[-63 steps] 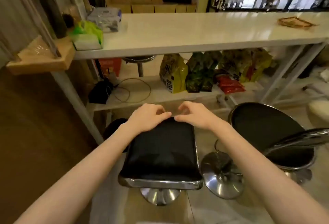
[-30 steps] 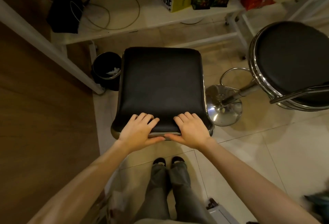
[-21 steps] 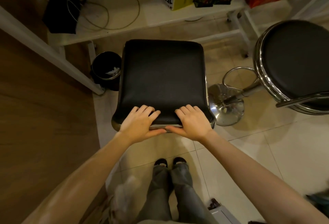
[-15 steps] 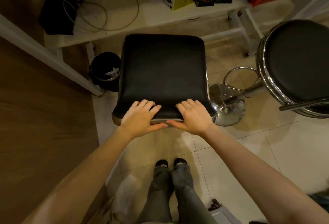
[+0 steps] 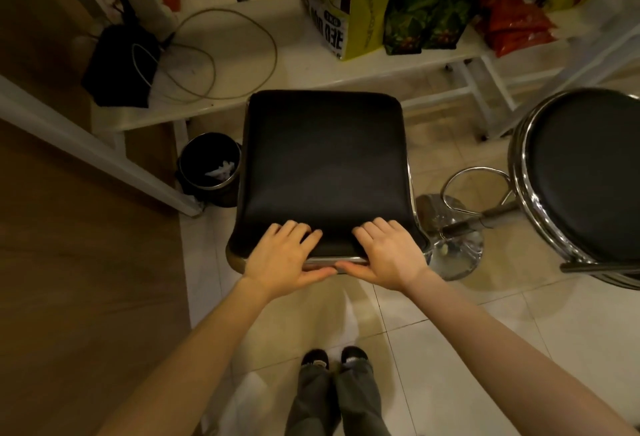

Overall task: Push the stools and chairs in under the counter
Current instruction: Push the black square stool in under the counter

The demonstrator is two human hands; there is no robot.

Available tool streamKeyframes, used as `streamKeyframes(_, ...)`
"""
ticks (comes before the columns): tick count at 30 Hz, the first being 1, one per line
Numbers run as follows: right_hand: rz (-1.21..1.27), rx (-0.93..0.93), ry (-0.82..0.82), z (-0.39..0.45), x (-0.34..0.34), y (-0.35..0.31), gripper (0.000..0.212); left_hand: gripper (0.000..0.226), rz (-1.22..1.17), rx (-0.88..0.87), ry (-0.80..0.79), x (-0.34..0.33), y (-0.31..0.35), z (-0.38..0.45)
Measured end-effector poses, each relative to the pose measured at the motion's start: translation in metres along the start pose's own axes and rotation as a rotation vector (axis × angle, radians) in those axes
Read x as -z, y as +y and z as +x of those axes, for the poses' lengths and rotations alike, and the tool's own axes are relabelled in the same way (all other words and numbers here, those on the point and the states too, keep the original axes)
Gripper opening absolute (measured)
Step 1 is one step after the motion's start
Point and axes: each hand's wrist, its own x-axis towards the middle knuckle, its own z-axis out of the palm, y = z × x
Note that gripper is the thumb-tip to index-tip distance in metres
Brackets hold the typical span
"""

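A square black padded stool (image 5: 323,165) with a chrome rim stands in front of me, its far edge reaching the counter's low white shelf (image 5: 242,64). My left hand (image 5: 282,257) and my right hand (image 5: 389,253) both grip the stool's near edge, fingers on the cushion, thumbs under the rim. A round black stool (image 5: 585,182) with a chrome ring stands to the right, tilted, its chrome base (image 5: 450,234) and footrest loop beside the square stool. The counter top is out of view.
A small black waste bin (image 5: 209,168) stands left of the stool beside a white counter leg (image 5: 97,148). The low shelf holds a black bag (image 5: 121,64), a looped cable and several snack bags (image 5: 349,2). Wood flooring lies left, tiles under my feet (image 5: 334,357).
My hands went from the stool's far edge to its near edge. Since then the square stool has slid forward toward the shelf, its far edge now at the shelf's front.
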Motion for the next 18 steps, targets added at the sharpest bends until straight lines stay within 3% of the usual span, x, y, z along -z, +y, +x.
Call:
streamKeyframes(9,0.008,0.009,-0.02,0.001,0.002,0.002,0.08,0.081,0.01,0.02,-0.032,-0.001,0.001,0.001)
streamKeyframes(18,-0.041,0.099,-0.033,0.009,0.012,0.036,0.068,0.072,0.001,0.124,-0.039,-0.002,0.025,0.022)
